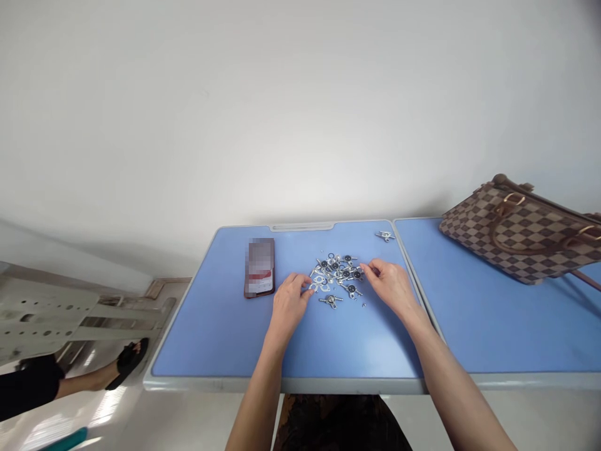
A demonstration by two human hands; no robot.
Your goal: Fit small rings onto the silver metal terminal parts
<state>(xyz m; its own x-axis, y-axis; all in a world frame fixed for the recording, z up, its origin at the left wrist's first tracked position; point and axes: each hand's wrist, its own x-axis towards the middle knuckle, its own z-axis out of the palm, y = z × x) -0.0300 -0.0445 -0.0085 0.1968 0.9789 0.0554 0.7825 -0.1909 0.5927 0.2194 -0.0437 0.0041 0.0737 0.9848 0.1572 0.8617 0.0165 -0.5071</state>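
A loose pile of small silver metal fittings, several with round black centres, lies on the blue table between my hands. At its left edge are flat, pale ring-shaped plates. My left hand rests beside these plates, thumb and forefinger apart at the nearest one. My right hand is at the pile's right side, thumb and forefinger pinched together by a fitting; what is between them is too small to make out. One fitting lies apart at the front of the pile.
A phone lies left of the pile. Another metal fitting sits near the back right of this blue table. A checkered handbag stands on the adjoining table. Behind is a wall; another person's foot shows at lower left.
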